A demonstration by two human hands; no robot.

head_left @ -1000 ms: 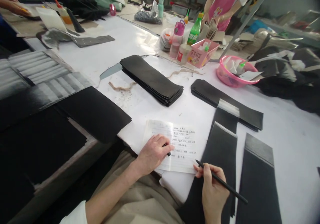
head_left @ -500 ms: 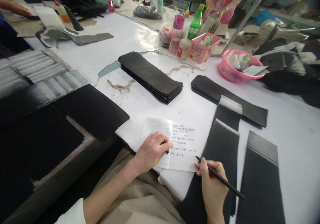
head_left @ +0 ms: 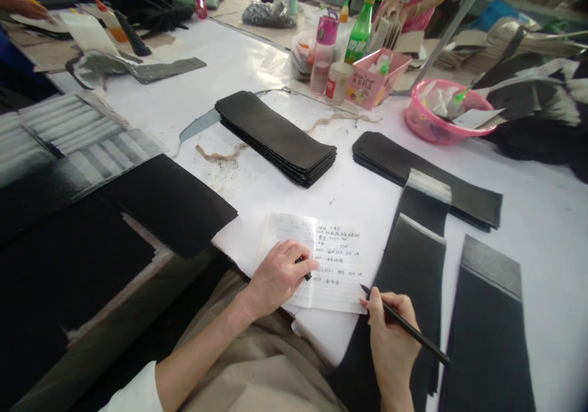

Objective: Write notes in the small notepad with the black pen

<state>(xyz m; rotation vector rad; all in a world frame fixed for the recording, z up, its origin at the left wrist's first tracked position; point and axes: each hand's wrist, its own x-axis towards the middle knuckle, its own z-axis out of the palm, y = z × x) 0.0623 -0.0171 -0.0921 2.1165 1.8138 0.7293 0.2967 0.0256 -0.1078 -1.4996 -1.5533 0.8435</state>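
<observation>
The left hand [head_left: 280,274], closed on a small black piece [head_left: 305,275], pressed the paper [head_left: 340,247]. The right hand [head_left: 390,338] gripped a pen [head_left: 408,331]. Several lines were written, and the near rows were blank.

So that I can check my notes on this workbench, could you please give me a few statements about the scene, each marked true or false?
1. The right hand holds a black pen. True.
2. The pen is writing in the middle of the handwritten paper. False: its tip is at the paper's lower right edge.
3. The left hand rests on the paper, pinching a small black object. True.
4. The green bottle lies on its side. False: the green bottle stands upright by the pink box.
</observation>
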